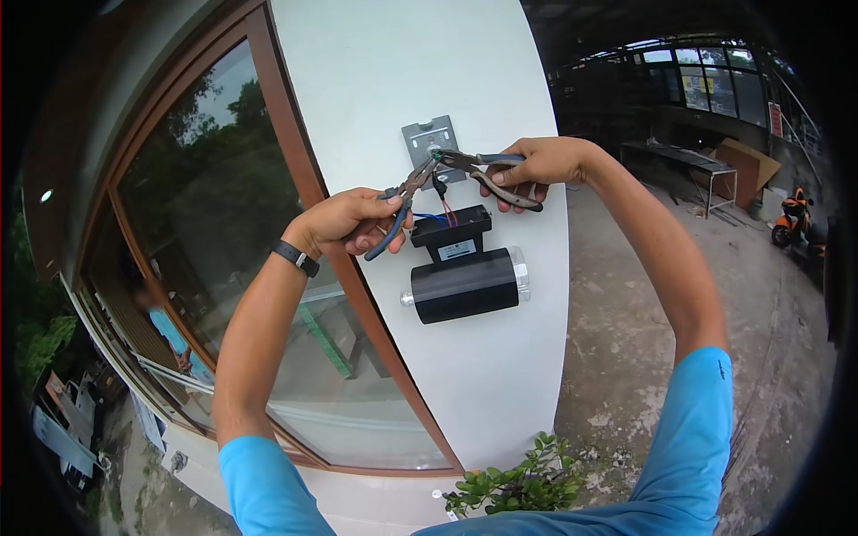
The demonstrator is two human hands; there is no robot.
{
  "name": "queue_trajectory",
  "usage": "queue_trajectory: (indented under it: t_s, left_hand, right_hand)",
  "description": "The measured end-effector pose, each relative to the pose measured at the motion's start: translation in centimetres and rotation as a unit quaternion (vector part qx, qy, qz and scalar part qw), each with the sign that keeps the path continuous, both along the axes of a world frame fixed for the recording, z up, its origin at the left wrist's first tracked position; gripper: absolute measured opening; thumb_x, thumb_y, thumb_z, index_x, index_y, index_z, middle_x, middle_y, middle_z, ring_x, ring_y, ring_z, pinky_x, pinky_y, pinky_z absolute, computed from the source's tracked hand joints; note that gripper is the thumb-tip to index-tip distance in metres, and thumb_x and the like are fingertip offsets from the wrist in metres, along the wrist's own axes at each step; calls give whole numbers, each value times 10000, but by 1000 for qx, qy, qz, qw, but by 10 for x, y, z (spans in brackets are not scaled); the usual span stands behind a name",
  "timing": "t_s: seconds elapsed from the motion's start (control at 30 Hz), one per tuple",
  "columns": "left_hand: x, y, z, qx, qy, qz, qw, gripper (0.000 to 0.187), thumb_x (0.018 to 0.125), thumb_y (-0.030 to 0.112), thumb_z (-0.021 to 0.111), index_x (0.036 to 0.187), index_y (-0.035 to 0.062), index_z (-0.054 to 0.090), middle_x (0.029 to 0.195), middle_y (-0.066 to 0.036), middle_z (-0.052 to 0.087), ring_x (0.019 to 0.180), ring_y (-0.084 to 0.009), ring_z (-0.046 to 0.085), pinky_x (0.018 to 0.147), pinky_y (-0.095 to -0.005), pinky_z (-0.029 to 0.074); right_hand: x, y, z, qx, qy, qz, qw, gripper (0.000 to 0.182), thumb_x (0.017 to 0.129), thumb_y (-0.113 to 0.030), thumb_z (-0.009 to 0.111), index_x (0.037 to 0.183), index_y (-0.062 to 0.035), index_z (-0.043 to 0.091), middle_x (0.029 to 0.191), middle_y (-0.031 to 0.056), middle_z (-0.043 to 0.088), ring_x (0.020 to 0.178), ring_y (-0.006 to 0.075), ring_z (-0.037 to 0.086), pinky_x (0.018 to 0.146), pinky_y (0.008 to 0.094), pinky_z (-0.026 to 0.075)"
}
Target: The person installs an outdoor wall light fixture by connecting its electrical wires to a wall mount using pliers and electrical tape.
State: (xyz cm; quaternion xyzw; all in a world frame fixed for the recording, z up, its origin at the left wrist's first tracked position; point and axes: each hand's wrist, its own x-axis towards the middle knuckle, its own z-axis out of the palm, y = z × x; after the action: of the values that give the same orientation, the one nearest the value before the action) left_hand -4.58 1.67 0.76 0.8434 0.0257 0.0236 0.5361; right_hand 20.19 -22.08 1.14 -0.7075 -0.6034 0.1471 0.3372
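My left hand [362, 221] is closed around the handles of a pair of long-nose pliers [413, 183], its jaws pointing up and right. In my right hand [536, 170] is a second pair of pliers [487, 170] with dark grips, its jaws pointing left. Both tips meet at a small greenish wire end in front of a grey metal mounting plate [420, 138] on the wall. Below hangs a black cylindrical wall lamp [465, 286] with clear ends. Red and blue wires [449, 213] rise from its open black base [451, 230] towards the pliers.
A brown-framed glass window [295, 179] flanks the white wall [420, 54] on the left. A leafy plant [518, 478] grows at the wall's foot. Further right are a table [684, 159] and an orange motorcycle [794, 219]. Another person [170, 330] shows at far left.
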Motion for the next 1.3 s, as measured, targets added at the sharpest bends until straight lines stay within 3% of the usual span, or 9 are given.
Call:
queue_trajectory:
  t_s: [0.2, 0.37, 0.47, 0.57, 0.87, 0.93, 1.0, 1.13, 1.3]
  left_hand:
    - [-1, -17, 4, 211, -51, 71, 973, 381, 1063, 428, 619, 955, 70, 697, 650, -25, 663, 468, -38, 401, 435, -227, 308]
    - [-11, -45, 16, 511, -97, 182, 834, 382, 1047, 356, 660, 881, 12, 649, 634, -8, 636, 578, -105, 512, 578, -326, 420]
    - [-12, -38, 14, 493, -108, 157, 849, 331, 1053, 336, 646, 1001, 18, 723, 653, -20, 667, 521, -107, 568, 522, -312, 437]
    - [-25, -51, 19, 346, -25, 173, 922, 311, 1061, 320, 631, 1092, 22, 711, 773, -18, 719, 537, -88, 608, 506, -267, 458]
    - [-80, -26, -35, 265, -62, 239, 932, 322, 1095, 290, 564, 1146, -6, 680, 853, -17, 720, 532, -66, 597, 486, -228, 480]
    - [-102, -28, -68, 275, -108, 278, 914, 338, 1094, 310, 574, 1154, -8, 670, 886, -38, 730, 547, -79, 608, 494, -229, 494]
    - [-127, -24, -109, 109, -188, 291, 932, 337, 1093, 306, 574, 1187, -9, 648, 981, -88, 747, 603, -102, 650, 526, -246, 549]
    - [-170, -21, -222, -47, -179, 311, 932, 342, 1101, 279, 545, 1266, -16, 598, 1120, -180, 735, 823, -218, 769, 617, -309, 639]
    - [-203, -36, -387, -218, -30, 369, 903, 332, 1101, 275, 548, 1262, -13, 592, 1123, -181, 734, 848, -255, 778, 626, -342, 647]
  right_hand:
    - [2, 0, 4, -17, -15, -1, 1000, 298, 1022, -314, 637, 1109, -65, 776, 773, 36, 767, 614, 96, 702, 478, 213, 444]
    - [-1, 0, 4, -12, -20, -6, 1000, 302, 1015, -323, 648, 1102, -64, 777, 757, 43, 762, 588, 101, 695, 459, 209, 440]
    - [0, 1, 5, -6, -23, -12, 1000, 301, 1005, -325, 661, 1099, -64, 779, 754, 45, 762, 589, 101, 696, 459, 210, 444]
    - [-2, 2, 4, -1, -31, -16, 999, 296, 997, -320, 664, 1095, -66, 782, 758, 47, 765, 589, 103, 694, 462, 210, 446]
    - [1, 1, 1, -4, -13, 6, 1000, 292, 996, -294, 654, 1136, -69, 776, 825, 57, 784, 646, 106, 711, 470, 205, 452]
    - [5, 3, 0, -5, -5, 6, 1000, 302, 994, -272, 654, 1175, -55, 760, 873, 75, 790, 686, 119, 730, 486, 213, 496]
    - [8, 3, -1, -7, 9, -2, 1000, 324, 986, -241, 662, 1221, -32, 737, 938, 104, 795, 726, 143, 749, 513, 230, 564]
    - [2, -7, 3, -16, 30, -5, 999, 393, 956, -195, 694, 1289, 14, 684, 1043, 150, 783, 778, 191, 764, 592, 292, 655]
    - [2, -39, 2, 46, 35, -97, 994, 432, 986, -249, 681, 1351, -21, 647, 1080, 139, 772, 852, 207, 769, 603, 294, 653]
